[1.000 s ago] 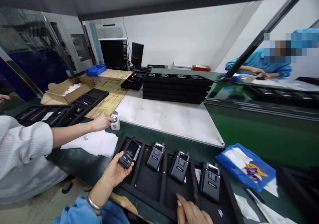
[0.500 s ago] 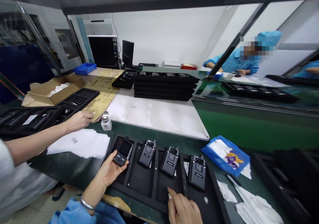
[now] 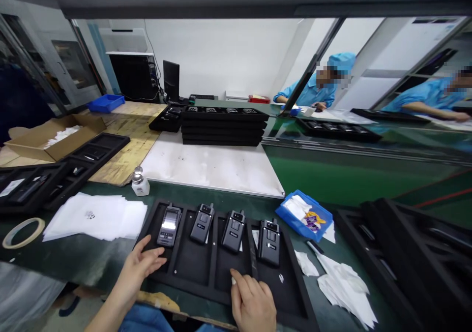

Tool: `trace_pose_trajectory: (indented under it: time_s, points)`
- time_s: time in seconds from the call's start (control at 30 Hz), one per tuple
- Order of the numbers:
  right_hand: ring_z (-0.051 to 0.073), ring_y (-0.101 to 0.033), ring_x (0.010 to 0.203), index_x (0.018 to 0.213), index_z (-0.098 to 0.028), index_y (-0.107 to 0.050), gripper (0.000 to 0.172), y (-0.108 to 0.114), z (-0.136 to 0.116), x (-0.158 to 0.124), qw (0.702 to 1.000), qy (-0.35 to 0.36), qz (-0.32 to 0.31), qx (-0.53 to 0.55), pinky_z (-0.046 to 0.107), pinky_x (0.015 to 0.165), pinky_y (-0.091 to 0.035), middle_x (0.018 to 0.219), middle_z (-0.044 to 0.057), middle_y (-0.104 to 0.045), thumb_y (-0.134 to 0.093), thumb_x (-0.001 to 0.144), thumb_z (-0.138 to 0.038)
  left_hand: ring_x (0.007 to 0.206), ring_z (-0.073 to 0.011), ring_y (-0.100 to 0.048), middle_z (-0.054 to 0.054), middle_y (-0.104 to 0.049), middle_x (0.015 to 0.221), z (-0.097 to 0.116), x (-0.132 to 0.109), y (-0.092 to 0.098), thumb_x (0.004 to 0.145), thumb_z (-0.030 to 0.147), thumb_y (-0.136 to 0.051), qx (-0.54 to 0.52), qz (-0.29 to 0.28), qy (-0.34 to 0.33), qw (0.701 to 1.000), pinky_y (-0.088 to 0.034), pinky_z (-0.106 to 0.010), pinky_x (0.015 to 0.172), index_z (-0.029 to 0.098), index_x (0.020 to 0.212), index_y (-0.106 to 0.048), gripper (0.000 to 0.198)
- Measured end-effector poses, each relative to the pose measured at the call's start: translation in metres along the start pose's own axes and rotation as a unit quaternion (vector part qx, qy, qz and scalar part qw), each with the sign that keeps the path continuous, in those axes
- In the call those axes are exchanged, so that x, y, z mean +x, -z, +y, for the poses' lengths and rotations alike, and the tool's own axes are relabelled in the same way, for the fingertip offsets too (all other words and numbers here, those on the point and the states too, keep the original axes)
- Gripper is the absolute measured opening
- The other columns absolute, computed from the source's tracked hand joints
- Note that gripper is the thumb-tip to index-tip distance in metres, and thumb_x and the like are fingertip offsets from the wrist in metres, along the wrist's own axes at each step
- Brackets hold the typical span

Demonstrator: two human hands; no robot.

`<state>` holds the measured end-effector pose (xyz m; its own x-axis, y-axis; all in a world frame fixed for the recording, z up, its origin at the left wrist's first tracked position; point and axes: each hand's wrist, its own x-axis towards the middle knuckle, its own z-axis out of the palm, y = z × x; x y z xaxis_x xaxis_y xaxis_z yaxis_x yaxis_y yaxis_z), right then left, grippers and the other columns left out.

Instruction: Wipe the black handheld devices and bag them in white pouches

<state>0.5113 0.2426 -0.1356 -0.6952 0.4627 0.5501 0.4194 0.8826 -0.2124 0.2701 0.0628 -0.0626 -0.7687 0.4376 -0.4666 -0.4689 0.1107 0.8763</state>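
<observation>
Before me is a black foam tray (image 3: 192, 284) with separate compartments. A two-way radio (image 3: 169, 225) lies screen up in its leftmost compartment. My left hand (image 3: 142, 264) is just below that radio, fingers spread, holding nothing. Three more radios lie back side up in the other compartments: one (image 3: 201, 224) left of centre, another (image 3: 233, 232) right of centre and the last (image 3: 269, 243) at the right. Over the tray's lower right part rests my right hand (image 3: 253, 300), its thumb and index finger pinched together. A small white spot shows at the pinch; what it is cannot be told.
Left of the tray are white sheets (image 3: 94, 218), a tape roll (image 3: 24, 233) and a dispenser bottle (image 3: 140, 183). A blue bin (image 3: 300, 228) and wipes (image 3: 342, 285) lie right. Stacked trays (image 3: 223, 131) stand behind. Co-workers (image 3: 313, 88) sit beyond the partition.
My left hand has let go of the leftmost radio, which now lies in the tray. The view has swung right. Another person's arm at the left has gone from view.
</observation>
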Motion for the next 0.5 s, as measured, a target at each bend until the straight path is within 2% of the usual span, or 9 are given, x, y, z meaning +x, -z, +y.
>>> trace_pose_trajectory:
  time_s: [0.07,0.1,0.17,0.23,0.3,0.37,0.43,0.5]
  points:
    - [0.016,-0.055,0.066,0.11,-0.018,-0.063,0.029,0.0,0.0,-0.001,1.0,-0.002,-0.001,0.001,0.033,0.072,-0.032,0.075,0.002,-0.063,-0.035,0.101,-0.02,0.076,-0.0208,-0.068,-0.006,-0.07,0.092,-0.008,0.0,-0.002,0.077,0.034,-0.076,0.14,0.014,-0.133,0.981,-0.056,-0.034,0.073,0.017,0.139,-0.041,0.074]
    - [0.016,-0.055,0.066,0.11,-0.018,-0.063,0.029,0.0,0.0,-0.001,1.0,-0.003,0.0,0.001,0.033,0.072,-0.032,0.074,0.002,-0.063,-0.035,0.101,-0.02,0.076,-0.0206,-0.066,-0.005,-0.069,0.093,-0.012,0.001,-0.008,0.08,0.037,-0.072,0.226,0.022,-0.202,0.952,-0.055,-0.034,0.073,0.019,0.14,-0.042,0.07]
    - [0.016,-0.055,0.066,0.11,-0.017,-0.062,0.028,0.0,0.0,-0.002,1.0,0.0,0.002,0.005,0.033,0.072,-0.032,0.075,0.002,-0.063,-0.037,0.1,-0.019,0.087,-0.0235,-0.064,-0.008,-0.066,0.102,-0.015,0.002,-0.028,0.086,0.038,-0.063,0.397,0.026,-0.318,0.861,-0.053,-0.037,0.079,0.02,0.143,-0.04,0.064]
    - [0.016,-0.055,0.067,0.111,-0.017,-0.062,0.027,-0.001,0.001,-0.002,1.0,0.005,0.009,0.013,0.033,0.073,-0.032,0.076,0.003,-0.063,-0.038,0.1,-0.019,0.102,-0.0279,-0.06,-0.012,-0.063,0.115,-0.016,0.005,-0.058,0.088,0.035,-0.059,0.526,0.016,-0.39,0.755,-0.05,-0.041,0.086,0.018,0.148,-0.035,0.066]
    - [0.017,-0.055,0.066,0.111,-0.016,-0.062,0.027,-0.001,0.001,-0.003,1.0,0.009,0.018,0.02,0.034,0.072,-0.032,0.076,0.003,-0.063,-0.038,0.1,-0.018,0.105,-0.0303,-0.057,-0.015,-0.06,0.117,-0.015,0.01,-0.091,0.086,0.031,-0.061,0.612,0.011,-0.411,0.675,-0.049,-0.042,0.088,0.013,0.151,-0.028,0.075]
    - [0.017,-0.054,0.066,0.111,-0.015,-0.062,0.027,-0.001,0.001,-0.003,0.999,0.01,0.025,0.022,0.034,0.072,-0.032,0.075,0.003,-0.063,-0.038,0.1,-0.018,0.098,-0.0316,-0.058,-0.016,-0.062,0.107,-0.014,0.017,-0.118,0.082,0.032,-0.066,0.675,0.022,-0.389,0.627,-0.049,-0.044,0.086,0.008,0.152,-0.026,0.083]
    - [0.017,-0.054,0.065,0.112,-0.015,-0.061,0.027,-0.002,0.001,-0.004,0.999,0.01,0.028,0.024,0.034,0.072,-0.032,0.075,0.003,-0.062,-0.038,0.1,-0.018,0.091,-0.0323,-0.059,-0.015,-0.062,0.096,-0.014,0.024,-0.137,0.08,0.035,-0.069,0.711,0.036,-0.358,0.604,-0.049,-0.045,0.083,0.004,0.151,-0.026,0.089]
    - [0.017,-0.053,0.066,0.112,-0.015,-0.061,0.027,-0.002,0.001,-0.004,0.999,0.01,0.032,0.026,0.034,0.072,-0.032,0.075,0.003,-0.062,-0.038,0.099,-0.018,0.089,-0.0324,-0.06,-0.015,-0.063,0.094,-0.015,0.032,-0.144,0.08,0.035,-0.069,0.717,0.042,-0.338,0.608,-0.05,-0.044,0.08,0.003,0.151,-0.025,0.089]
